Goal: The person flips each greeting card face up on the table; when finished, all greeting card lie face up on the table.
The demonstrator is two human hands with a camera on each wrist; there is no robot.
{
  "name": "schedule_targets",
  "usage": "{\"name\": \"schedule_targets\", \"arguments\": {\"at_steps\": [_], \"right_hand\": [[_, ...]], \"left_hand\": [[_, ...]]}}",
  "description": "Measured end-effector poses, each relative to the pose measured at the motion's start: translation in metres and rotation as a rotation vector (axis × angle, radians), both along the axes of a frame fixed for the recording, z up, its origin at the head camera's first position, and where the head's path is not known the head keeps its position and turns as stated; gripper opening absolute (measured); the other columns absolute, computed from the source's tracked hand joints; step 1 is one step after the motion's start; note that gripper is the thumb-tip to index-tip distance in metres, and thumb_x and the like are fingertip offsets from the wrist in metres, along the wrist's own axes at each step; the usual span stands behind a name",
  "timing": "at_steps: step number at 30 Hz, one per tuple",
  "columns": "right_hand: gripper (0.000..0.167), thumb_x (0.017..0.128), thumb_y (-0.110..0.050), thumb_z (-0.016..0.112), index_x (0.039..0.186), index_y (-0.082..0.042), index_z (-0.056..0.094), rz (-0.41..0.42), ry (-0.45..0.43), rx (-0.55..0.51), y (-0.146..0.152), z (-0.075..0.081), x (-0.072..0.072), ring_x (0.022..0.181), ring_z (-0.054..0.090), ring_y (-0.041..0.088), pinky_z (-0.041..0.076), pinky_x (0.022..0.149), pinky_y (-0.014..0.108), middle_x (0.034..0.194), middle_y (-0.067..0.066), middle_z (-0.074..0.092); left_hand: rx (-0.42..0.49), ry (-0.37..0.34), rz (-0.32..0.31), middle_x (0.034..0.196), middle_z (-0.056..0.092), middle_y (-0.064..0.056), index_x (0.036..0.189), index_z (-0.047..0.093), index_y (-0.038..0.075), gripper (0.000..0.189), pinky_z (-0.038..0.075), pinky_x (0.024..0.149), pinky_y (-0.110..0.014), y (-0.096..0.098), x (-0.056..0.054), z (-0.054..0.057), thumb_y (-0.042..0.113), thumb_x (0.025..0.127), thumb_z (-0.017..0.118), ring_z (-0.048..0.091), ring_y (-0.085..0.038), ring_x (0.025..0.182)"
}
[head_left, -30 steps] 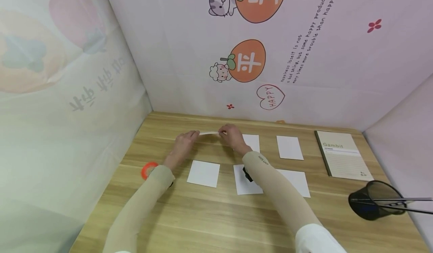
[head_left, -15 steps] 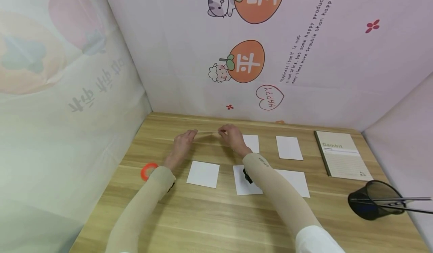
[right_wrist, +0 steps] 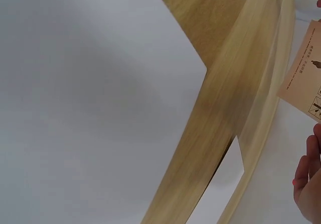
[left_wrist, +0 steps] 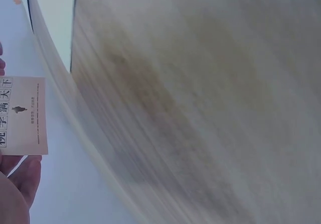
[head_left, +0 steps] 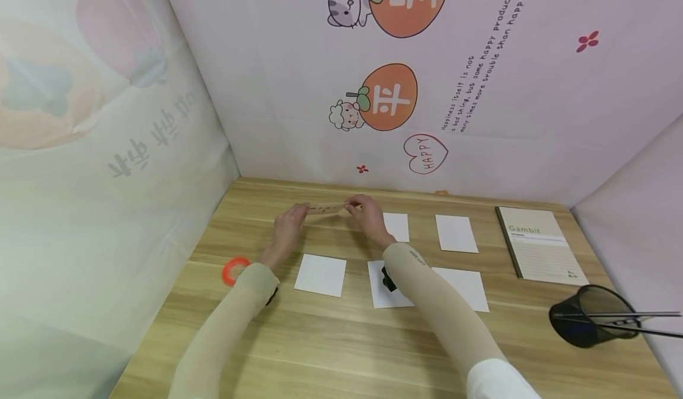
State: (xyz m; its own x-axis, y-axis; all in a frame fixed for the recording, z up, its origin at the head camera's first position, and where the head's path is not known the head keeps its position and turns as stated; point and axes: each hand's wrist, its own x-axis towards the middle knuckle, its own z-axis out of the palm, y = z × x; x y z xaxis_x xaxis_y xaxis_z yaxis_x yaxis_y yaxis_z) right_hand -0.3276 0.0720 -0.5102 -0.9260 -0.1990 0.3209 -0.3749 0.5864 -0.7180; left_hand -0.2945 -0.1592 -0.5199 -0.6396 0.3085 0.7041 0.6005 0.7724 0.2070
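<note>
Toward the back of the table, my left hand and right hand pinch opposite ends of a small card. It is held up and tilted, its printed face partly toward the head camera. In the left wrist view the card is pale tan, with boxed Chinese characters, a small dark figure and fine text. The right wrist view catches part of the same card above the fingers of my right hand. A white card lies just right of my right hand, another white card nearer me.
More white cards lie to the right, one behind and one partly under my right forearm. A notebook and a black mesh pen cup, tipped on its side, are at the right. An orange ring lies by my left wrist.
The card between my hands has turned from a white sliver, through edge-on, to showing its printed face. My left hand has shifted slightly left; my right hand stays nearly in place.
</note>
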Motion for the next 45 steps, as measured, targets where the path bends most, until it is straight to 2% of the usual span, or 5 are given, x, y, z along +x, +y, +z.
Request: {"name": "schedule_targets", "arguments": {"at_steps": [12, 22, 32, 40, 45], "right_hand": [[0.016, 0.092, -0.015, 0.067, 0.102, -0.004, 0.071, 0.008, -0.102, -0.142, 0.008, -0.004, 0.002, 0.092, 0.062, 0.020, 0.053, 0.082, 0.035, 0.098, 0.007, 0.069], [0.011, 0.091, -0.014, 0.068, 0.097, -0.006, 0.071, 0.008, -0.146, -0.115, 0.014, -0.015, 0.005, 0.084, 0.060, 0.017, 0.051, 0.071, 0.029, 0.093, 0.006, 0.069], [0.009, 0.090, -0.012, 0.069, 0.095, -0.006, 0.072, -0.014, -0.150, -0.127, 0.014, -0.019, 0.009, 0.077, 0.059, 0.016, 0.050, 0.065, 0.025, 0.089, 0.005, 0.068], [0.012, 0.090, -0.014, 0.069, 0.096, -0.004, 0.071, -0.023, -0.152, -0.163, 0.006, -0.016, 0.013, 0.077, 0.059, 0.016, 0.051, 0.066, 0.026, 0.089, 0.007, 0.068], [0.010, 0.089, -0.013, 0.069, 0.094, -0.005, 0.071, -0.052, -0.150, -0.165, -0.001, -0.011, 0.014, 0.076, 0.060, 0.017, 0.051, 0.067, 0.029, 0.086, 0.006, 0.068]], "left_hand": [[0.121, -0.086, -0.054, 0.097, 0.070, -0.019, 0.103, 0.067, -0.004, 0.014, 0.058, 0.074, -0.039, -0.001, -0.002, 0.001, -0.001, 0.090, 0.062, 0.070, -0.032, 0.086], [0.273, -0.252, -0.033, 0.085, 0.070, -0.018, 0.103, 0.067, -0.008, 0.015, 0.057, 0.060, -0.032, 0.006, 0.001, 0.009, 0.000, 0.093, 0.060, 0.068, -0.026, 0.071], [0.414, -0.390, 0.022, 0.091, 0.071, -0.019, 0.107, 0.067, -0.007, 0.019, 0.057, 0.062, -0.031, 0.010, 0.001, 0.008, 0.005, 0.094, 0.060, 0.069, -0.026, 0.073], [0.408, -0.441, 0.140, 0.089, 0.071, -0.017, 0.115, 0.065, -0.006, 0.031, 0.056, 0.059, -0.031, 0.010, 0.000, 0.004, 0.015, 0.093, 0.064, 0.067, -0.025, 0.074], [0.452, -0.486, 0.148, 0.093, 0.070, -0.017, 0.125, 0.059, -0.005, 0.037, 0.057, 0.067, -0.034, 0.010, 0.000, -0.001, 0.011, 0.092, 0.064, 0.067, -0.027, 0.080]]}}
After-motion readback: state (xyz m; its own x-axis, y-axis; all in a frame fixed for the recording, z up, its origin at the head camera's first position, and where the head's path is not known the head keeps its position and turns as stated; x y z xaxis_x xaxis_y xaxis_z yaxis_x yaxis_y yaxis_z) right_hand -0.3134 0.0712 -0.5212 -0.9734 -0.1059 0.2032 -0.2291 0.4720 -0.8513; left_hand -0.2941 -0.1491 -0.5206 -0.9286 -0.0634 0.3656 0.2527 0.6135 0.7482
